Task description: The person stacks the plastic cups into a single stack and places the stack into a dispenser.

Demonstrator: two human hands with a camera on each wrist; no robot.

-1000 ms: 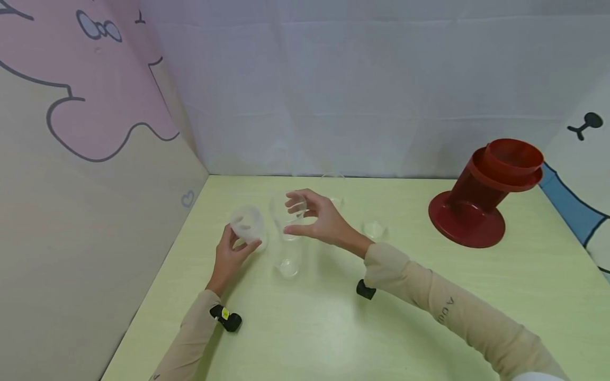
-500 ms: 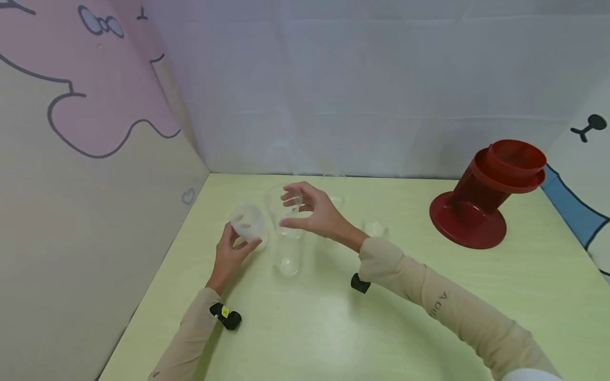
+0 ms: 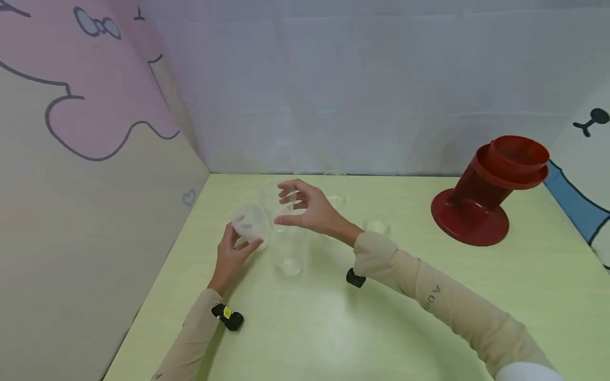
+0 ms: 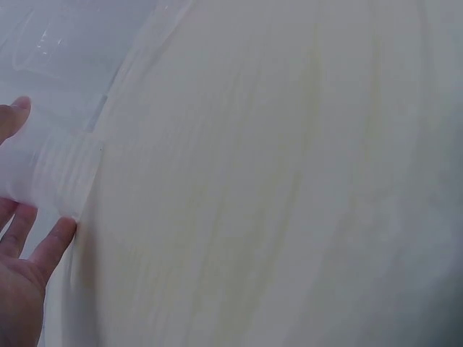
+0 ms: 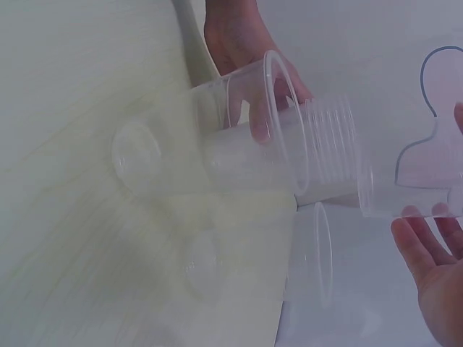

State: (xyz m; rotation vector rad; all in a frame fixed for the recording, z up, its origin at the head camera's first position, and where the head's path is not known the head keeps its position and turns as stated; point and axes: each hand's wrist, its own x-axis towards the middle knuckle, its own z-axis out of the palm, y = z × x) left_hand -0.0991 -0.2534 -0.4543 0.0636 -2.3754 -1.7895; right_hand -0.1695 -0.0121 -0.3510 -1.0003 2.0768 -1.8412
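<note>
My left hand (image 3: 232,256) holds a stack of nested clear plastic cups (image 3: 251,219), tilted with the open end up. Several close-set rims of the stack (image 5: 334,141) show in the right wrist view. Just beside it, my right hand (image 3: 316,210) grips a single clear plastic cup (image 3: 271,200) between thumb and fingers, raised above the table. Below that cup stands another clear cup (image 3: 289,264). In the left wrist view, fingers (image 4: 52,249) press against the ridged side of the stack (image 4: 69,170).
Two more clear cups stand on the table, one (image 3: 376,226) right of my right hand and one (image 3: 336,201) behind it. A red plastic stand with stacked round parts (image 3: 476,206) is at the back right. A white backdrop (image 3: 362,95) borders the table's far edge.
My right hand has moved left and slightly away with its cup, bringing it closer to the stack. The left hand has stayed nearly still with the stack.
</note>
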